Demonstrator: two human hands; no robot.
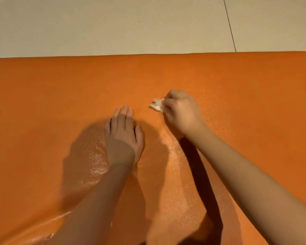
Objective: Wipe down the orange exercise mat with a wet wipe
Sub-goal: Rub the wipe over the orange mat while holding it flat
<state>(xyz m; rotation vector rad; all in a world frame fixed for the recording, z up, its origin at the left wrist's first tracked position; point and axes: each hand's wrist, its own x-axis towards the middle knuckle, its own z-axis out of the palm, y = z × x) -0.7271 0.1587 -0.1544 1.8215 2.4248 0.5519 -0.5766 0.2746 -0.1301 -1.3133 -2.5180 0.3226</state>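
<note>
The orange exercise mat (42, 89) fills most of the view, stretching from side to side on the floor. My right hand (182, 112) grips a crumpled white wet wipe (156, 104) and holds it against the mat near the middle. My left hand (124, 137) lies flat on the mat with straight fingers, just left of and nearer than the wipe. Glossy wet patches shine on the mat around and below both hands.
Pale beige floor tiles (113, 23) lie beyond the mat's far edge, with a dark grout line (230, 25) at the upper right. Shadows of my arms fall on the mat near the bottom.
</note>
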